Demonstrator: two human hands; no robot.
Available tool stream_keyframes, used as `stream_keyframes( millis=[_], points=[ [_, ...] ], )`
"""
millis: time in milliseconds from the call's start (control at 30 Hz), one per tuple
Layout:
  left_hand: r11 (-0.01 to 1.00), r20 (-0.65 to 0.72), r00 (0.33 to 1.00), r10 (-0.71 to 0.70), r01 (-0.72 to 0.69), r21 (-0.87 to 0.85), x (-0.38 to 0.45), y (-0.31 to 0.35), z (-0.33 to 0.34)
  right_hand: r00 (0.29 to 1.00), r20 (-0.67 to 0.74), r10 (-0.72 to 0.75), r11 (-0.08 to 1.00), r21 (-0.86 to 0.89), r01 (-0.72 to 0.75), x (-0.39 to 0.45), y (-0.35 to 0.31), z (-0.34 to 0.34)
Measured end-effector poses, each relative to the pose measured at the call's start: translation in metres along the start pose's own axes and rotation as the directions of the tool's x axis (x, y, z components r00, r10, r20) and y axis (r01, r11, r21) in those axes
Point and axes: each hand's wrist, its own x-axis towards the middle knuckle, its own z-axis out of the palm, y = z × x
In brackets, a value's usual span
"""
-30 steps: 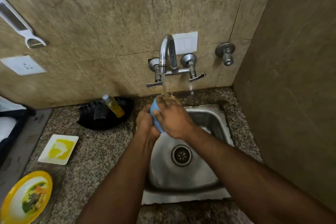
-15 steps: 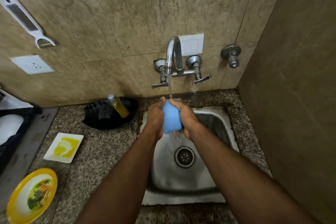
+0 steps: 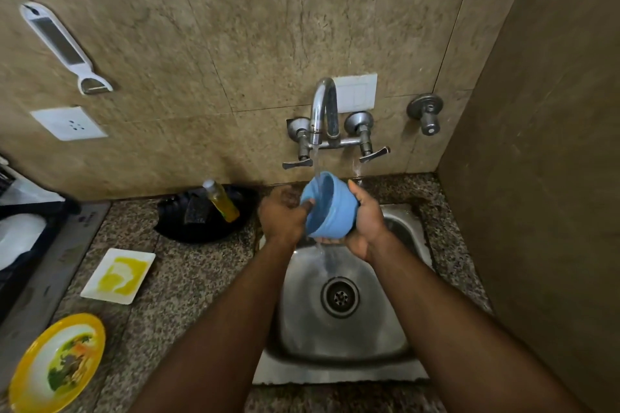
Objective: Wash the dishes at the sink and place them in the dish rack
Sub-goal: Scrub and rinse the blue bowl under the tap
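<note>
A blue bowl (image 3: 330,208) is held tilted over the steel sink (image 3: 396,322), under the running stream from the tap (image 3: 322,104). It is cupped from the right and below by the right hand (image 3: 364,221), whose fingers (image 3: 327,240) are curled under its base. The rim is gripped by the left hand (image 3: 281,214), its fingers being curled over the edge. To the left of the fingers, on the granite bench (image 3: 174,282), a black tray (image 3: 201,221) with a soap bottle (image 3: 223,201) is seen. Nearer, a white square plate (image 3: 117,275) and a yellow-rimmed plate (image 3: 57,362) lie well apart from the hands.
</note>
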Motion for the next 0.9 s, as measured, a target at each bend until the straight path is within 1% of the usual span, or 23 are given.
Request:
stream_keyframes(
  millis=[33,67,100,133,167,200,233,267,333,367,400,433,500,533,567,600,633,667,700,800,867,900],
  points=[
    [1.0,0.018,1.0,-0.012,0.012,0.001,0.002,-0.002,-0.004,0.999,0.031,0.034,0.999,0.032,-0.035,0.0,0.0,-0.002],
    [0.991,0.096,0.992,-0.076,0.086,-0.099,0.003,0.0,-0.008,0.997,0.056,0.058,0.996,0.066,-0.061,-0.001,0.001,-0.004],
    [0.952,0.232,0.958,-0.166,0.218,-0.216,0.002,0.002,-0.011,0.995,0.073,0.065,0.992,0.103,-0.072,0.0,0.002,-0.007],
    [0.881,0.377,0.895,-0.239,0.363,-0.302,0.002,0.002,-0.013,0.995,0.078,0.068,0.988,0.134,-0.078,0.0,0.002,-0.007],
    [0.817,0.488,0.829,-0.273,0.467,-0.337,-0.001,0.004,-0.016,0.996,0.066,0.066,0.986,0.147,-0.075,0.002,0.003,-0.009],
    [0.785,0.539,0.792,-0.285,0.516,-0.343,-0.003,0.004,-0.016,0.997,0.034,0.066,0.989,0.132,-0.07,0.003,0.002,-0.008],
    [0.768,0.547,0.788,-0.282,0.527,-0.363,-0.004,0.005,-0.015,0.998,-0.011,0.058,0.994,0.09,-0.056,0.005,0.003,-0.005],
    [0.756,0.528,0.8,-0.284,0.526,-0.39,-0.005,0.006,-0.014,0.996,-0.082,0.037,0.999,0.011,-0.036,0.005,0.002,-0.001],
    [0.763,0.43,0.851,-0.302,0.486,-0.426,-0.005,0.004,-0.012,0.968,-0.24,-0.066,0.977,-0.212,0.014,0.007,0.0,0.005],
    [0.784,0.362,0.885,-0.294,0.44,-0.438,-0.002,0.002,-0.012,0.949,-0.29,-0.121,0.951,-0.309,0.027,0.006,-0.003,0.005],
    [0.806,0.306,0.916,-0.261,0.381,-0.453,0.001,-0.001,-0.012,0.945,-0.293,-0.146,0.928,-0.371,0.029,0.004,-0.006,0.005],
    [0.832,0.269,0.939,-0.214,0.319,-0.454,0.003,-0.001,-0.014,0.957,-0.26,-0.129,0.921,-0.388,0.019,0.003,-0.009,0.004],
    [0.872,0.24,0.964,-0.113,0.212,-0.442,0.005,0.0,-0.019,0.976,-0.194,-0.094,0.902,-0.432,0.001,-0.002,-0.018,0.005],
    [0.884,0.23,0.971,-0.063,0.161,-0.439,0.006,0.001,-0.021,0.976,-0.182,-0.118,0.873,-0.488,0.015,-0.002,-0.022,0.006],
    [0.891,0.219,0.975,-0.024,0.12,-0.437,0.006,0.001,-0.022,0.963,-0.195,-0.186,0.85,-0.523,0.058,0.001,-0.025,0.006],
    [0.895,0.212,0.977,-0.003,0.097,-0.435,0.006,0.001,-0.024,0.934,-0.227,-0.276,0.842,-0.526,0.121,0.006,-0.029,0.007],
    [0.897,0.214,0.977,-0.003,0.098,-0.432,0.005,0.002,-0.024,0.9,-0.261,-0.349,0.852,-0.488,0.188,0.011,-0.036,0.007],
    [0.889,0.222,0.975,-0.018,0.117,-0.442,0.003,0.003,-0.025,0.881,-0.288,-0.375,0.872,-0.432,0.229,0.014,-0.045,0.006],
    [0.883,0.229,0.973,-0.04,0.141,-0.448,0.001,0.005,-0.024,0.866,-0.311,-0.392,0.881,-0.397,0.256,0.016,-0.057,0.005],
    [0.866,0.241,0.967,-0.077,0.185,-0.465,-0.003,0.007,-0.023,0.819,-0.372,-0.436,0.878,-0.377,0.296,0.023,-0.087,0.009],
    [0.859,0.258,0.962,-0.087,0.204,-0.47,-0.004,0.008,-0.02,0.793,-0.389,-0.468,0.845,-0.461,0.272,0.026,-0.092,0.013],
    [0.855,0.265,0.959,-0.097,0.217,-0.471,-0.005,0.008,-0.018,0.777,-0.372,-0.508,0.798,-0.542,0.263,0.02,-0.091,0.017]
  ],
)
